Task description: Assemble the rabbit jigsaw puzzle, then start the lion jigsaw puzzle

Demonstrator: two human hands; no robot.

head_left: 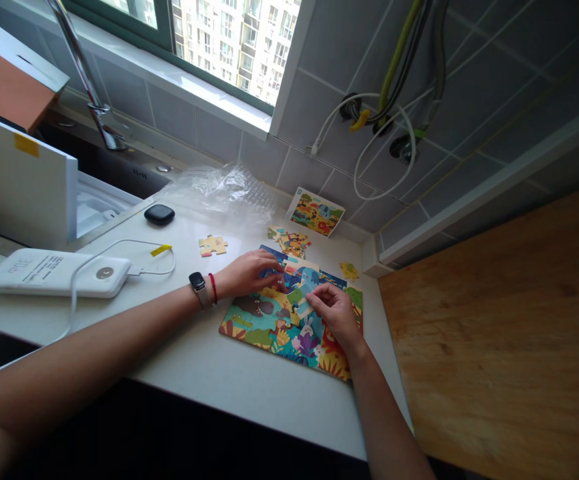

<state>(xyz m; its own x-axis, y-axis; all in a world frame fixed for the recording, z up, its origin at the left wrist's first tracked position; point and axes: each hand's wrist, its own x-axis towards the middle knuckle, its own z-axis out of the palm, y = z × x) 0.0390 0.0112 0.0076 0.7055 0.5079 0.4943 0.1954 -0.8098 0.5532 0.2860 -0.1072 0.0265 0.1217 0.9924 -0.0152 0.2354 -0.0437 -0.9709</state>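
Note:
A colourful jigsaw puzzle (249, 320) with animals and plants lies on the white counter, its lower part filled with joined pieces. My right hand (336, 312) pinches a puzzle piece (305, 308) between thumb and forefinger, over the middle of the picture. The piece looks slightly tilted. My left hand (255, 272) rests at the upper left of the puzzle, fingers stretched out over its dark blue part. Its fingertips come near an elephant piece (308, 277). Behind the puzzle sits a small heap of loose pieces (294, 244). Single pieces lie left (212, 245) and right (349, 270).
A picture card (316, 212) leans against the tiled wall. Crumpled clear plastic wrap (229, 193) and a black rounded case (159, 214) lie behind my left arm. A white power bank (54, 273) with a cable is at left, beside the sink (104, 167). A wooden panel (499, 320) bounds the right.

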